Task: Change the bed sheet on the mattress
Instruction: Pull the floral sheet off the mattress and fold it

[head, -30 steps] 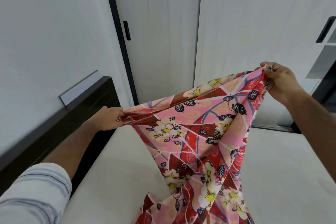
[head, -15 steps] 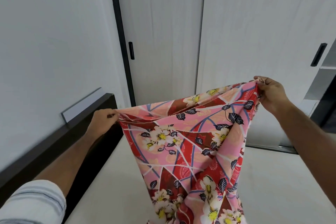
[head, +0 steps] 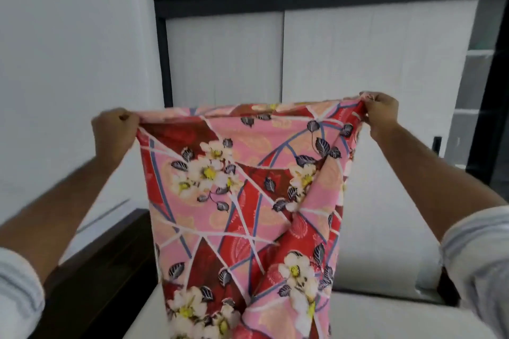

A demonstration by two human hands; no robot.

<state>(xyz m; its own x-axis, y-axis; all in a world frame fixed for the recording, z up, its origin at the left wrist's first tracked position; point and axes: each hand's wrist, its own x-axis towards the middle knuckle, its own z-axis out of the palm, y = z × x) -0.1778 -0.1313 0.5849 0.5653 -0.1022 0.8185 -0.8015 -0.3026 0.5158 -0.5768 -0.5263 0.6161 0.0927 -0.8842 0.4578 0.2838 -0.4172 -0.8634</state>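
Above mattress (head: 385, 316), sheet (head: 242, 201), seemingly taut.

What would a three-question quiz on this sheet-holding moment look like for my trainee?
1. True or false: the floral sheet is spread flat over the bare mattress.
2. Which hands grip the sheet's top edge? A) only the left hand B) only the right hand C) both
3. Fill in: the sheet hangs in front of the white ______ doors.

Key
1. False: it hangs down from both hands, held up above the mattress.
2. C: each hand is closed on one end of the top edge.
3. Wardrobe.
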